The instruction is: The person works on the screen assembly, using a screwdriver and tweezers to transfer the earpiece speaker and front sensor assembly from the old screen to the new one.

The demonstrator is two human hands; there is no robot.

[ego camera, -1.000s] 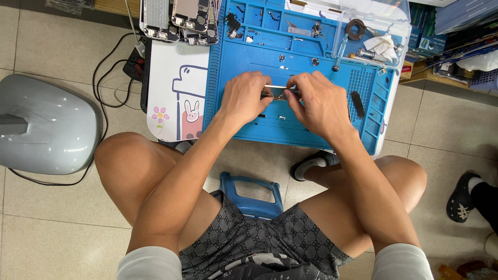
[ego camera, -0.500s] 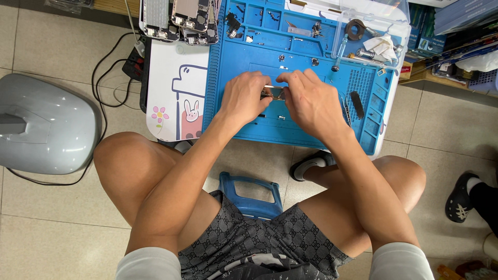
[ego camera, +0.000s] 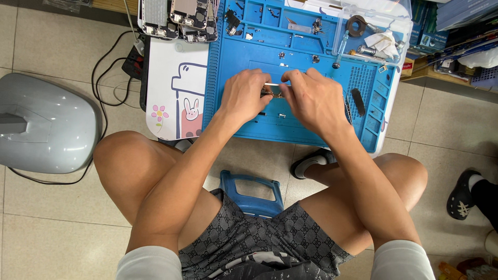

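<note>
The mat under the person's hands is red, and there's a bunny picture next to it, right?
Not quite. The head view shows the mat is blue, not red. Both hands, left hand and right hand, work over it, and the bunny picture is indeed beside it.

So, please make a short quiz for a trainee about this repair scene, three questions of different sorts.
1. True or false: both hands meet over the blue work mat.
2. What lies on the floor at the picture's left edge?
A. a grey plastic cover
B. a red toolbox
C. a green bucket
3. What does the person sit on?

Key:
1. True: left hand and right hand pinch a small metal part between them.
2. A, the grey plastic cover.
3. A low blue stool.
</note>
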